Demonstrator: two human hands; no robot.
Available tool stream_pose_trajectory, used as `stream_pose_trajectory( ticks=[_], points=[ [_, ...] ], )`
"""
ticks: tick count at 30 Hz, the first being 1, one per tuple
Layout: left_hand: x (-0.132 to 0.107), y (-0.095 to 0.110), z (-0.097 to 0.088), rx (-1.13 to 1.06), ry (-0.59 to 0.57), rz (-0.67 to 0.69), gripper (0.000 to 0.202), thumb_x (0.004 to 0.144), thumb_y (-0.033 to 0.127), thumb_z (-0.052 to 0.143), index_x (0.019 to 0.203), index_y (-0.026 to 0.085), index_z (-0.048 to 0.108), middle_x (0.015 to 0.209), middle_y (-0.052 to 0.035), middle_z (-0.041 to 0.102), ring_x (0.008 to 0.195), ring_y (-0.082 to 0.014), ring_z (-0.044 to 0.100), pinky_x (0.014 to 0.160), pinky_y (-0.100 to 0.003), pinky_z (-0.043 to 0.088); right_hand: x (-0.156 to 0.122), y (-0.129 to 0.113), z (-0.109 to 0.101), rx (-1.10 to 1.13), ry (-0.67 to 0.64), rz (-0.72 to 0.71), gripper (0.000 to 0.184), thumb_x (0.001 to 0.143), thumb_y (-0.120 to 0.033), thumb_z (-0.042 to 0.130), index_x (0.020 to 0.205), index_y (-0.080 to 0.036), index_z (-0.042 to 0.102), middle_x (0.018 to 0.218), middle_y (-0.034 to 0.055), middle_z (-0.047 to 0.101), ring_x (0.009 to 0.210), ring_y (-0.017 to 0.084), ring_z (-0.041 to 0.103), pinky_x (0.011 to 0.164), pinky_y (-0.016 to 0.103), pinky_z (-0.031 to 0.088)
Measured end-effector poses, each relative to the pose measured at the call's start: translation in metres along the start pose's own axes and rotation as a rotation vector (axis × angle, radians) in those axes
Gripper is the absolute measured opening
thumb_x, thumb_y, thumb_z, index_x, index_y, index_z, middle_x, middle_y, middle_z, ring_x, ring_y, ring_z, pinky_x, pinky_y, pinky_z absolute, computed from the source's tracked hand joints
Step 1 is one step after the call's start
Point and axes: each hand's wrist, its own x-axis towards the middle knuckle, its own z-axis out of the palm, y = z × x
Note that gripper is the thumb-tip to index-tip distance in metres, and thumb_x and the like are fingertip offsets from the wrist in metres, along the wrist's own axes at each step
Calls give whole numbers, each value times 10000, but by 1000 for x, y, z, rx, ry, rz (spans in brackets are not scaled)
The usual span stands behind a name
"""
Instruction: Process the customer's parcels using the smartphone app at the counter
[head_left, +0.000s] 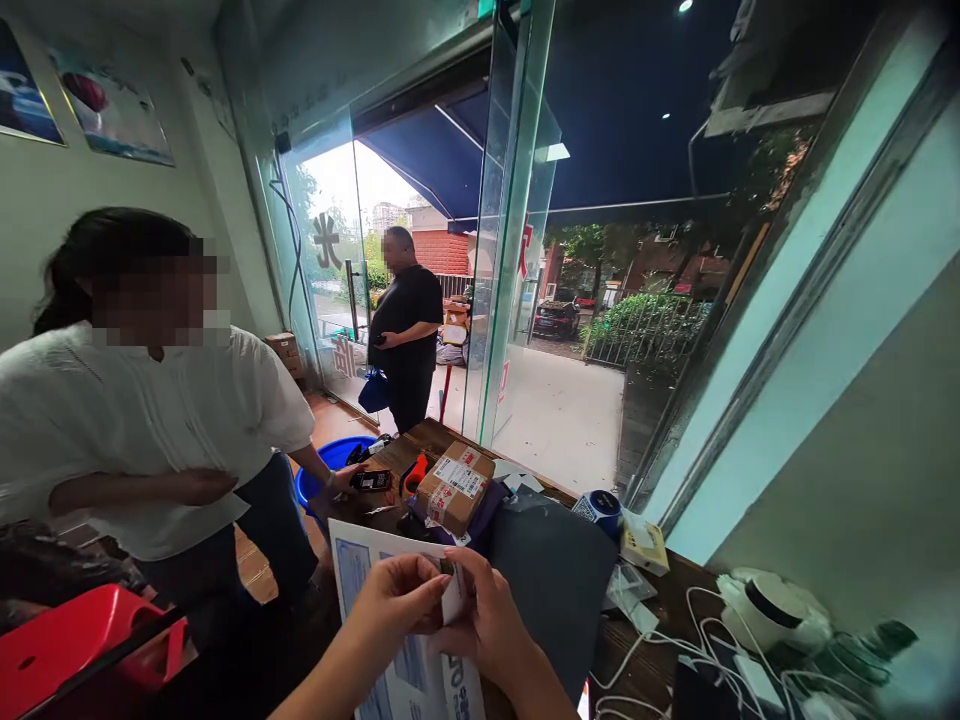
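The left hand (405,593) and right hand (486,612) meet, fingertips pinching a small white piece (454,602) (part of the printed white sheet (407,668), perhaps; I cannot tell). That sheet lies just beneath both, long axis running away from the body, the cardboard box (455,488) beyond.

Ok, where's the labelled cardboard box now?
In the head view, the cardboard box is near the middle of the picture, just beyond the printed white sheet, with the orange object at its left.
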Motion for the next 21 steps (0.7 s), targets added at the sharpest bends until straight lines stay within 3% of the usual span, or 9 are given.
stream_pose_trajectory(
  ticks=[4,8,13,17,21],
  points=[
    [-6,-3,11,-67,0,-13,456,446,476,825,523,151,515,439,79,473,426,-36,405,460,-177,356,-3,-7,1,45,24,71,423,756,-397,587,1105,-263,390,633,-70,447,498,126,401,475,241,295],
    [-6,-18,15,-154,2,-65,517,405,539,815,575,166,500,438,89,490,439,-51,462,531,-218,453,-6,-10,2,192,38,157,341,785,-438,499,1034,-240,376,655,-54,429,534,134,385,498,252,296],
    [2,-45,18,-259,42,-96,511,434,531,807,669,180,518,523,28,637,495,-126,601,562,-268,492,-10,0,4,403,156,272,453,760,-605,471,1009,-228,449,712,-25,479,602,149,448,552,260,384],
    [8,-55,19,-373,78,-55,356,579,424,754,703,179,526,629,-6,690,608,-154,657,632,-278,503,-3,11,9,475,187,327,541,735,-705,411,933,-216,527,682,-8,516,564,155,490,513,254,420],
    [13,-55,19,-480,135,-69,177,712,293,651,732,173,523,675,-47,718,616,-151,664,635,-267,502,10,19,15,454,193,328,562,847,-652,231,914,-215,579,725,20,548,621,171,534,581,286,475]
  ],
)
